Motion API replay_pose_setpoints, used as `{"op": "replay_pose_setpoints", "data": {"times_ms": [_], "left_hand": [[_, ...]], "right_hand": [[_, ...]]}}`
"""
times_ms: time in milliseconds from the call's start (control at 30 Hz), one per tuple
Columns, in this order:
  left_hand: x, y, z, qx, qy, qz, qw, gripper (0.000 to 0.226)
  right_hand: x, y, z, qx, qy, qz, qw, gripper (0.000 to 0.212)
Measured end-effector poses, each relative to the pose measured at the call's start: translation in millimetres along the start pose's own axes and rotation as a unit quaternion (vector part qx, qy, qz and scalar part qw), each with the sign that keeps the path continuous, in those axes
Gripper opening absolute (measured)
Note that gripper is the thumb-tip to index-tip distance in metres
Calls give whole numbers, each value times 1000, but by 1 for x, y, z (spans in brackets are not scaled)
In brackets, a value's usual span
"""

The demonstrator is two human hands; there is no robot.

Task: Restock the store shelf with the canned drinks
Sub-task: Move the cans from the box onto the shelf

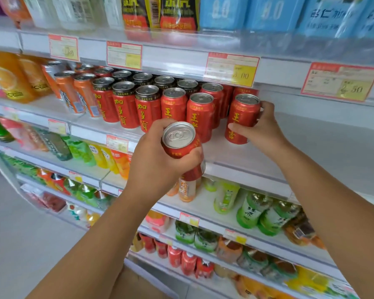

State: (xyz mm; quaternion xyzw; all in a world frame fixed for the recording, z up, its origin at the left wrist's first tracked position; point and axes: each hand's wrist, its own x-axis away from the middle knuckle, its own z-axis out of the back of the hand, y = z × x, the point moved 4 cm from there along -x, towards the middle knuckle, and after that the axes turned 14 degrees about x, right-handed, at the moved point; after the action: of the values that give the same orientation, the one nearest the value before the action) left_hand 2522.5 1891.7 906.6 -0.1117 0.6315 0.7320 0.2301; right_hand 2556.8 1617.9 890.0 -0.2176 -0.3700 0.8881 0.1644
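Observation:
My left hand grips a red can with a silver top, held in front of the shelf edge and tilted toward me. My right hand wraps around another red can that stands upright on the white shelf, to the right of the rows. Several matching red cans with yellow characters stand in rows on the same shelf, left of the one in my right hand.
Orange cans and orange bottles fill the shelf's left end. The shelf above carries price tags on its edge. Bare shelf extends to the right of my right hand. Green and orange bottles fill the lower shelves.

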Motion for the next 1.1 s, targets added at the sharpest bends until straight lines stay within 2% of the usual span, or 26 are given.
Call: {"op": "replay_pose_setpoints", "data": {"times_ms": [267, 400, 600, 700, 767, 833, 867, 900, 967, 1033, 1100], "left_hand": [[-6, -4, 3, -4, -10, -2, 1000, 59], [-8, -10, -2, -1, -9, 8, 1000, 51], [-13, -13, -15, 1, -8, 14, 1000, 50], [-17, -8, -20, -5, -7, 6, 1000, 50], [-22, -3, -23, -4, -1, -3, 1000, 50], [-26, 4, -32, 8, 6, -11, 1000, 54], [-29, 8, -38, 13, 9, -14, 1000, 57], [-31, 11, -45, 14, 12, -17, 1000, 60], [-34, 15, -57, -2, 14, -19, 1000, 67], [-36, 12, -65, -4, -11, -15, 1000, 75], [-36, -1, -67, 28, -52, -5, 998, 86]], "right_hand": [[-12, -2, -6, 61, 21, -2, 998, 73], [-20, 2, -10, 106, 51, 0, 993, 71], [-23, 3, -14, 81, 46, -26, 995, 88], [17, -10, -3, 65, 85, 11, 994, 68], [59, -25, -2, 15, -7, 64, 998, 67], [95, -42, -9, -23, -134, 119, 984, 80], [102, -46, -12, -33, -156, 133, 978, 85], [105, -48, -14, -53, -149, 134, 978, 87], [100, -49, -11, -61, -81, 120, 988, 77], [91, -43, -6, -36, -24, 100, 994, 66], [81, -31, -2, -37, -5, 75, 996, 62]]}}
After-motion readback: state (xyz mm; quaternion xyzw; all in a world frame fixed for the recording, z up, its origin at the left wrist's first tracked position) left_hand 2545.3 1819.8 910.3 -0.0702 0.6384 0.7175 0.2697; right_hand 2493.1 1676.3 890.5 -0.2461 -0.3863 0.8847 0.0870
